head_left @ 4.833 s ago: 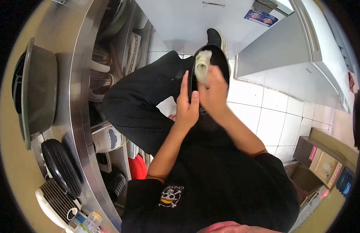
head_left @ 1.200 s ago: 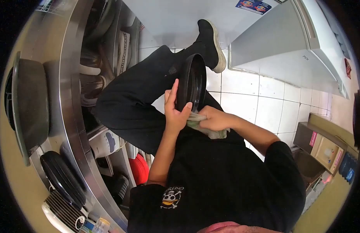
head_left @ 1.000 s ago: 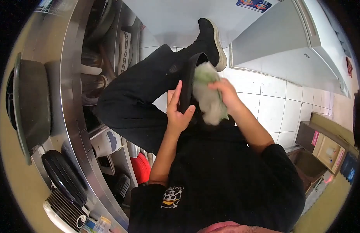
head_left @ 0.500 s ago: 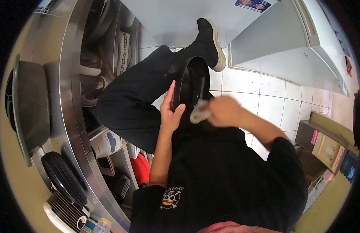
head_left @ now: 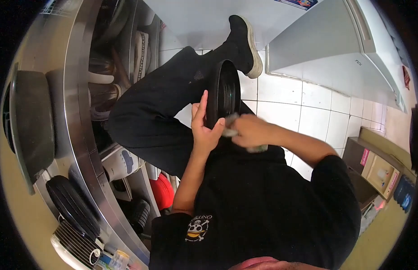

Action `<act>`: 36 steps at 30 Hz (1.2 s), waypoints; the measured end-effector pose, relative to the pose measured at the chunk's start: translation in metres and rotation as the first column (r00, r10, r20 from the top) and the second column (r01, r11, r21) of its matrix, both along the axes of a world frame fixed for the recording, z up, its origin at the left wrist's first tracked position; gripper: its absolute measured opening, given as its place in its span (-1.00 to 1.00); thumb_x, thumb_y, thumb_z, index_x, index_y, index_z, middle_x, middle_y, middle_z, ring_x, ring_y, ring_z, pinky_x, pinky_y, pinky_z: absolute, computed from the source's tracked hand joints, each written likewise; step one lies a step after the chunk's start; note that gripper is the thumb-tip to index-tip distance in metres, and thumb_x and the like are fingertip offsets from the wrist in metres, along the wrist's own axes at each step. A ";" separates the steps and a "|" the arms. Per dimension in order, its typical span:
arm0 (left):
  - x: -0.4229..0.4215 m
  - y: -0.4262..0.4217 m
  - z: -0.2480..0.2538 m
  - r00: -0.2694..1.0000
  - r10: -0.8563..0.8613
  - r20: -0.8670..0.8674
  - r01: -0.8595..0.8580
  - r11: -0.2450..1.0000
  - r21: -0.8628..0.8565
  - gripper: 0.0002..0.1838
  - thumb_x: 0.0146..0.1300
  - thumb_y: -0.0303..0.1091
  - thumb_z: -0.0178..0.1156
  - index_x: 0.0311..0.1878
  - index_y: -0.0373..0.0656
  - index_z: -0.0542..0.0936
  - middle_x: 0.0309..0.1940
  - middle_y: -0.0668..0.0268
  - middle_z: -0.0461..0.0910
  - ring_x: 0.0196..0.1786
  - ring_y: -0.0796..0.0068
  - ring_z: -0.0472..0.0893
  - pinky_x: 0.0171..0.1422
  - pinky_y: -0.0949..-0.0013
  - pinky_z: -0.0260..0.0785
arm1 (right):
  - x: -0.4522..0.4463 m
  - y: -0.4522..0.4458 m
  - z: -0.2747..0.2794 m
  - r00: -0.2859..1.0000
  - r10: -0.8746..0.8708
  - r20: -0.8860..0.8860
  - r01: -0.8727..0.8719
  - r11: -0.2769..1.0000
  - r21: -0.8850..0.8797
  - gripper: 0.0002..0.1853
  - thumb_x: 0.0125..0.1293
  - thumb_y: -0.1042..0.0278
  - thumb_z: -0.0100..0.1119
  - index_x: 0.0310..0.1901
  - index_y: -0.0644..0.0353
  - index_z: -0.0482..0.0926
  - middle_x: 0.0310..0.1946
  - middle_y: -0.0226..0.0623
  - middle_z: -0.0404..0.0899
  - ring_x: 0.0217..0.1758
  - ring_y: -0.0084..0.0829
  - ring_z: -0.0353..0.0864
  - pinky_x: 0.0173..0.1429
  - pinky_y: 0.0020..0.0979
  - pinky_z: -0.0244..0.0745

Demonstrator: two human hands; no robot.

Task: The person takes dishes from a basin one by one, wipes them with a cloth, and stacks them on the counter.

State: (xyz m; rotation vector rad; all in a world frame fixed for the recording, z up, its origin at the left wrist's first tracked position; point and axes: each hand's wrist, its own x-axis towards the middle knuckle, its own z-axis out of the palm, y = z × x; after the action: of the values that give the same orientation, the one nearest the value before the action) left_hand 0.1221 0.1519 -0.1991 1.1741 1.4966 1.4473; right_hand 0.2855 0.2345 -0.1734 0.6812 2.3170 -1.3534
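Note:
A round, black, shallow pan (head_left: 228, 87) is tipped on its edge above my lap, its glossy inside turned to the right. My left hand (head_left: 206, 132) grips its lower left rim, the thumb at the rim and the fingers along the outside. Against the lower part of the pan, my right hand (head_left: 253, 130) is closed on a pale greyish cloth (head_left: 230, 127). Cloth shows on both sides of that fist, somewhat blurred. If the pan has a handle, it is hidden.
A steel counter (head_left: 76, 117) runs along the left, with a dark green tray (head_left: 35, 121) and stacked black plates (head_left: 71, 204) on it. Shelves below hold a red round item (head_left: 161, 191). A white fridge (head_left: 326, 49) and cardboard boxes (head_left: 375, 168) are at right.
My right hand with the cloth has moved slightly left and down, closer to my left thumb. The pan has turned a little more edge-on, and my left hand has shifted slightly right.

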 end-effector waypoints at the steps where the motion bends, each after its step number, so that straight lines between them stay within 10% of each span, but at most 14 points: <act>1: 0.000 0.001 0.001 0.999 -0.003 -0.054 0.005 0.999 0.042 -0.17 0.02 -0.39 0.29 0.42 -0.31 0.26 -0.15 0.27 0.33 -0.09 0.45 0.35 0.05 0.48 0.23 | 0.000 -0.003 -0.002 0.998 -0.026 -0.049 0.011 0.957 -0.289 -0.73 0.09 0.33 0.17 -0.19 0.29 0.59 -0.44 -0.05 0.61 -0.44 -0.14 0.61 -0.23 -0.24 0.55; 3: -0.004 -0.001 0.002 0.998 -0.031 -0.049 0.033 0.999 0.025 -0.17 0.04 -0.31 0.30 0.42 -0.34 0.26 -0.13 0.26 0.33 -0.08 0.43 0.35 0.07 0.45 0.23 | 0.005 -0.005 -0.006 0.954 -0.223 -0.198 0.112 0.884 -0.453 -0.72 0.06 0.37 0.16 -0.19 0.33 0.59 -0.45 -0.17 0.62 -0.40 -0.33 0.61 -0.20 -0.31 0.53; 5: -0.006 -0.005 -0.005 0.988 -0.041 0.151 0.034 0.998 0.049 -0.16 0.06 -0.26 0.32 0.40 -0.39 0.26 -0.12 0.26 0.33 -0.08 0.43 0.34 0.07 0.44 0.23 | 0.013 -0.010 -0.027 0.548 -0.832 0.088 0.630 0.341 -0.698 -0.68 0.07 0.36 0.15 -0.14 0.35 0.59 -0.36 -0.24 0.64 -0.27 -0.46 0.61 -0.11 -0.37 0.52; 6: -0.006 -0.005 -0.004 0.996 -0.066 0.061 0.060 0.994 0.088 -0.16 0.07 -0.23 0.33 0.39 -0.41 0.27 -0.13 0.27 0.32 -0.08 0.44 0.34 0.05 0.46 0.22 | 0.021 0.009 -0.045 0.613 -0.790 0.033 0.404 0.277 -0.872 -0.65 0.13 0.27 0.16 -0.10 0.31 0.60 -0.18 -0.17 0.65 -0.17 -0.35 0.63 -0.04 -0.30 0.51; 7: -0.005 -0.006 -0.004 0.996 -0.067 0.058 0.062 0.994 0.087 -0.16 0.07 -0.23 0.33 0.39 -0.41 0.27 -0.13 0.27 0.32 -0.08 0.44 0.34 0.05 0.46 0.22 | 0.012 0.012 -0.026 0.319 -0.873 0.370 0.493 -0.181 -0.851 -0.66 0.17 0.23 0.16 -0.08 0.27 0.61 -0.15 -0.17 0.63 -0.17 -0.37 0.61 -0.01 -0.30 0.51; 10: 0.000 -0.007 0.002 0.995 -0.103 -0.004 0.103 0.994 0.045 -0.16 0.06 -0.26 0.32 0.39 -0.41 0.27 -0.11 0.26 0.32 -0.07 0.41 0.35 0.09 0.46 0.22 | -0.006 0.037 -0.010 0.165 -0.851 0.498 0.349 -0.422 -0.837 -0.67 0.22 0.23 0.13 -0.08 0.27 0.60 -0.14 -0.19 0.63 -0.18 -0.39 0.60 0.02 -0.32 0.51; 13: -0.009 0.004 0.004 0.993 -0.118 -0.014 0.119 0.992 0.031 -0.17 0.07 -0.27 0.28 0.41 -0.41 0.24 -0.11 0.25 0.33 -0.05 0.40 0.36 0.13 0.45 0.21 | -0.030 0.009 -0.020 0.036 -0.996 0.077 0.741 -0.025 -0.671 -0.68 0.22 0.28 0.16 -0.03 0.26 0.52 -0.26 -0.23 0.63 -0.23 -0.40 0.60 -0.06 -0.24 0.53; 15: -0.012 0.006 -0.002 0.961 -0.066 0.267 0.067 0.998 0.005 -0.15 0.18 -0.13 0.26 0.45 -0.39 0.18 -0.04 0.24 0.37 0.02 0.46 0.38 0.17 0.48 0.20 | -0.023 -0.009 -0.027 0.567 -0.782 -0.259 0.576 0.601 -0.554 -0.84 0.19 0.32 0.16 -0.26 0.21 0.53 -0.38 -0.29 0.60 -0.28 -0.39 0.62 -0.09 -0.32 0.54; 17: -0.025 0.006 -0.007 0.956 -0.088 0.279 0.089 0.996 0.007 -0.16 0.21 -0.13 0.26 0.45 -0.38 0.18 0.00 0.24 0.38 0.07 0.45 0.41 0.23 0.46 0.20 | -0.012 -0.016 -0.010 0.977 -0.052 -0.209 0.020 0.988 -0.156 -0.80 0.12 0.35 0.14 -0.21 0.18 0.54 -0.44 -0.19 0.59 -0.34 -0.27 0.64 -0.18 -0.24 0.55; 19: -0.021 0.001 -0.007 0.979 -0.095 0.179 0.098 0.995 -0.006 -0.19 0.23 -0.18 0.25 0.45 -0.37 0.18 0.01 0.26 0.39 0.10 0.45 0.42 0.28 0.44 0.19 | 0.002 -0.026 -0.019 0.917 -0.029 -0.398 0.026 1.000 -0.015 -0.66 0.04 0.36 0.14 -0.08 0.09 0.58 -0.44 -0.09 0.61 -0.35 -0.15 0.66 -0.24 -0.15 0.56; 21: -0.017 0.002 -0.003 0.967 -0.064 0.248 0.057 0.998 0.033 -0.20 0.23 -0.20 0.26 0.45 -0.37 0.19 0.01 0.27 0.40 0.09 0.47 0.43 0.27 0.46 0.19 | 0.006 0.001 0.030 0.981 0.109 0.160 -0.150 0.951 0.269 -0.55 0.05 0.35 0.14 0.06 0.00 0.58 -0.34 -0.15 0.64 -0.32 -0.08 0.65 -0.25 -0.09 0.56; 23: -0.018 0.007 0.001 0.942 -0.087 0.324 0.085 0.996 0.019 -0.21 0.21 -0.25 0.27 0.44 -0.38 0.20 0.01 0.28 0.39 0.07 0.50 0.43 0.25 0.48 0.20 | 0.007 0.030 0.047 0.979 -0.171 0.113 0.087 0.846 0.525 -0.49 0.04 0.33 0.19 0.13 -0.09 0.55 -0.34 -0.23 0.59 -0.36 -0.16 0.64 -0.30 -0.16 0.56; 29: -0.010 0.009 0.008 0.974 -0.111 0.196 0.107 0.994 0.032 -0.19 0.12 -0.34 0.32 0.43 -0.36 0.24 -0.11 0.33 0.37 -0.01 0.53 0.40 0.17 0.52 0.22 | -0.004 0.057 0.005 0.982 -0.043 -0.182 0.182 0.460 0.869 -0.37 0.09 0.30 0.20 0.28 0.02 0.42 -0.38 -0.30 0.48 -0.41 -0.28 0.62 -0.40 -0.30 0.52; 36: 0.000 -0.001 -0.004 1.000 -0.002 0.017 0.002 1.000 0.014 -0.19 0.02 -0.39 0.29 0.40 -0.33 0.29 -0.13 0.29 0.33 -0.10 0.45 0.34 0.06 0.46 0.23 | 0.005 -0.011 0.002 0.975 -0.173 -0.140 0.180 0.983 0.038 -0.73 0.03 0.37 0.13 -0.23 0.31 0.61 -0.47 0.11 0.60 -0.32 0.07 0.62 -0.13 -0.05 0.54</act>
State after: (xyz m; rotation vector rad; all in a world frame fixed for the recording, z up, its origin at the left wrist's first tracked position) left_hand 0.1220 0.1506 -0.2033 1.1686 1.4758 1.4654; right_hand 0.2909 0.2230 -0.1716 0.8529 2.4540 -1.4642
